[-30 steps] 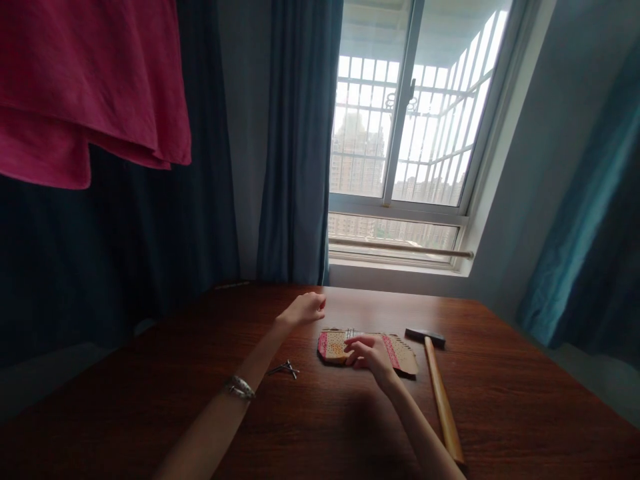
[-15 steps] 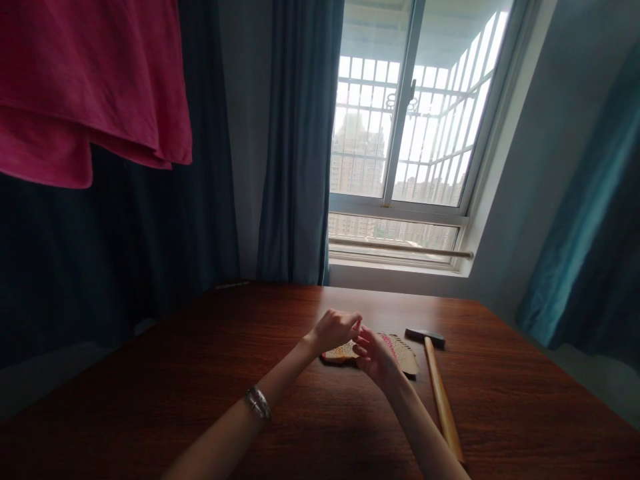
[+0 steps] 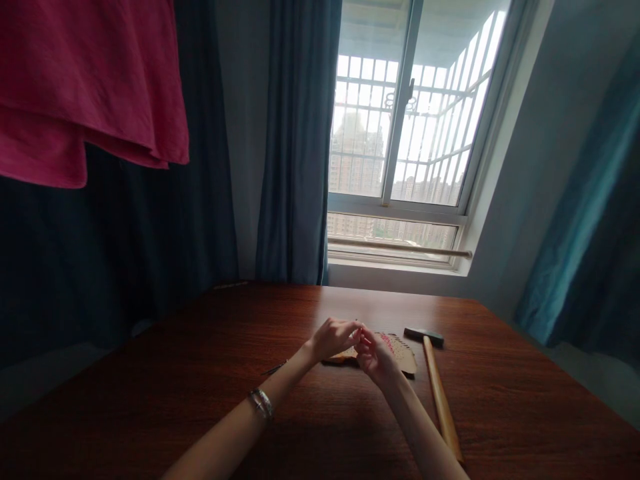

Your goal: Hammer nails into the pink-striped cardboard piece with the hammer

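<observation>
My left hand point(image 3: 334, 338) and my right hand point(image 3: 374, 355) meet fingertip to fingertip just above a flat tan board point(image 3: 403, 359) with pink dotted bands that lies on the wooden table point(image 3: 200, 373). Both hands have their fingers pinched together on something thin between them; it is too small to name. The hands hide most of the board's left part. A metal bracelet point(image 3: 262, 403) sits on my left wrist.
A hammer point(image 3: 436, 390) with a dark head and long wooden handle lies to the right of the board. A few thin nails point(image 3: 277, 367) lie left of my left forearm. A red cloth point(image 3: 90, 80) hangs at upper left. Curtains and a window stand behind the table.
My left hand came from the far side of the board to meet my right hand, which lifted off the board. Now both pinch together above it.
</observation>
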{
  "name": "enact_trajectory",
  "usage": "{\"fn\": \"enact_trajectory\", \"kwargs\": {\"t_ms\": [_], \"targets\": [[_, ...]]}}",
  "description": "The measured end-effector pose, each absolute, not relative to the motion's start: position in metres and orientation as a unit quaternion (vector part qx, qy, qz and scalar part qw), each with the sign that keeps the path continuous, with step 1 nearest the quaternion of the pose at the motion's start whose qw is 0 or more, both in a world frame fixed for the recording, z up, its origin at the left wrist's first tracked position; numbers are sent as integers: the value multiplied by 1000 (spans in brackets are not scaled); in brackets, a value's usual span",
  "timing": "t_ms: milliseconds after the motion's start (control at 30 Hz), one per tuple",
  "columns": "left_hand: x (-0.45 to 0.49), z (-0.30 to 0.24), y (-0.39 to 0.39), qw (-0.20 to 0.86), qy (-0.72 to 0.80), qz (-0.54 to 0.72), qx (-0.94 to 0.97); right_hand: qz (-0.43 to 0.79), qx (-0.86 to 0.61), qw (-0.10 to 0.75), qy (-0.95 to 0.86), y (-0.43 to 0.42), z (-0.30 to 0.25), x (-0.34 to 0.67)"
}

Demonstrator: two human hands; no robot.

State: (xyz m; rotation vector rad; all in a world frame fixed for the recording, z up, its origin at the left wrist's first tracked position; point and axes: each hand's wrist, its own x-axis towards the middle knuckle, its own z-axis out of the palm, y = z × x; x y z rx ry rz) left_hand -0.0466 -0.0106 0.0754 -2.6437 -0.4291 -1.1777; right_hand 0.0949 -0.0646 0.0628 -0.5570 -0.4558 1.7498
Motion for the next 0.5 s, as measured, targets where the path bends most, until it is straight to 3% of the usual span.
{"fn": "enact_trajectory", "kwargs": {"t_ms": [267,500], "targets": [[-46,71,-11,132,-118,-382,-907,748,-237,589,-195,-62,59,98],[-53,74,-9,129,-186,-383,-895,587,-384,638,-317,-53,52,115]]}}
